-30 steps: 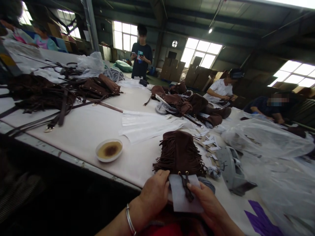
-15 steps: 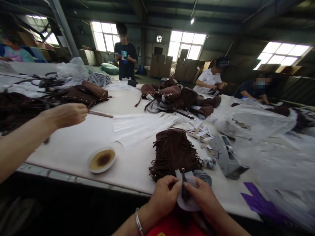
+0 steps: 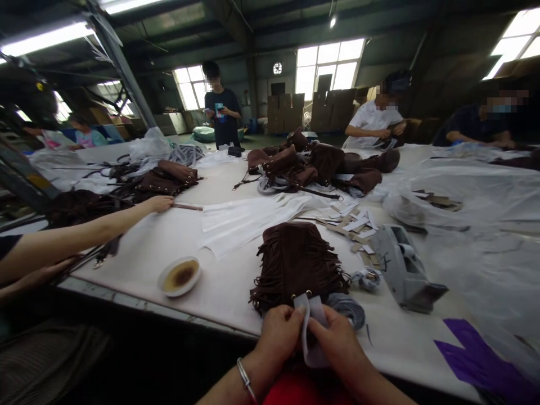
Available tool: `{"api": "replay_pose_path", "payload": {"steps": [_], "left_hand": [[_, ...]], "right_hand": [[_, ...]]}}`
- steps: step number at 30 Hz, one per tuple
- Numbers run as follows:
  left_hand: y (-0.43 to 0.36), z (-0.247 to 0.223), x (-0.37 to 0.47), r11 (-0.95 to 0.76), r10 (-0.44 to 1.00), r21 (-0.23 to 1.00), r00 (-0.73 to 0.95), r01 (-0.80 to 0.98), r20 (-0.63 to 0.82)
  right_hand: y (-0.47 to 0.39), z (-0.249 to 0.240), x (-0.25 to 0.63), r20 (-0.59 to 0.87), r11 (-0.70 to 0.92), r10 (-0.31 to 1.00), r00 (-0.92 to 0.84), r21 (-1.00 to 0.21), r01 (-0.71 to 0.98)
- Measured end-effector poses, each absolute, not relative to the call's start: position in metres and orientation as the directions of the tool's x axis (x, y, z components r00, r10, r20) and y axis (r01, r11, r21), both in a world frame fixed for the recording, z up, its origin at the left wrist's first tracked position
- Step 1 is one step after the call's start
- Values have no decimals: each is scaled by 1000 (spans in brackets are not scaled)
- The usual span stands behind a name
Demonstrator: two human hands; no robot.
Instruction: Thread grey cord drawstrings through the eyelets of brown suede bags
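Note:
A dark brown fringed bag (image 3: 291,261) lies on the table in front of me, its eyeleted edge toward my body. At that edge a pale, translucent strip (image 3: 311,354) is folded over, and both hands pinch it. My left hand (image 3: 280,332), with a bangle at the wrist, is closed on the strip's left side. My right hand (image 3: 337,340) is closed on its right side, thumb across the front. The dark cord seen in the fold earlier is mostly hidden now. A grey coil (image 3: 348,311) lies beside the bag, just past my right hand.
A tape dispenser (image 3: 405,270) and paper scraps (image 3: 354,225) lie to the right, near purple film (image 3: 481,360). A dish of brownish liquid (image 3: 179,277) stands left. More brown bags (image 3: 312,163) are heaped behind. A co-worker's arm (image 3: 105,228) reaches in from the left.
My fingers have folded the pale strip's left side over the dark cord. The view has shifted, and the co-worker's arm at left now shows farther from me, with a second forearm visible.

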State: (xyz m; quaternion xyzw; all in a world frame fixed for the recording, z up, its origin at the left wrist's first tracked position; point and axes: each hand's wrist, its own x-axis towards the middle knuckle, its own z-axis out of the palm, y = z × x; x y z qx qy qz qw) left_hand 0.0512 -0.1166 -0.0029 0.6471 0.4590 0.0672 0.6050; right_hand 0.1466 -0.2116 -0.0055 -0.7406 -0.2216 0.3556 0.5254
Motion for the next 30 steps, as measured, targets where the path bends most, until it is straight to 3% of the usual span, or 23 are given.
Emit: {"api": "replay_pose_path", "payload": {"steps": [4, 7, 9, 12, 15, 18, 20, 26, 30], "left_hand": [[-120, 3, 57, -28, 701, 812, 591, 583, -400], [-126, 8, 63, 25, 723, 830, 564, 558, -400], [-130, 9, 67, 65, 733, 841, 547, 537, -405], [-134, 8, 71, -6, 771, 820, 524, 572, -361], [-135, 6, 70, -137, 790, 770, 538, 624, -295], [-134, 4, 67, -232, 785, 729, 566, 644, -251], [-134, 3, 63, -288, 788, 699, 577, 654, -215], [-135, -4, 54, -347, 797, 668, 583, 658, -161], [-136, -5, 51, -403, 771, 636, 618, 659, -152]], "right_hand": [[-220, -3, 155, -163, -307, 830, 533, -932, 193], [-226, -6, 161, -49, -295, 874, 484, -844, 448], [-229, -9, 163, -28, -294, 884, 466, -809, 509], [-230, -12, 166, -87, -306, 872, 482, -865, 398], [-227, -14, 166, -207, -301, 829, 520, -948, 101], [-225, -15, 162, -380, -340, 743, 551, -923, -178], [-225, -15, 158, -454, -361, 701, 551, -891, -275], [-225, -16, 150, -451, -347, 679, 579, -892, -288], [-224, -15, 150, -357, -337, 719, 596, -929, -150]]}}
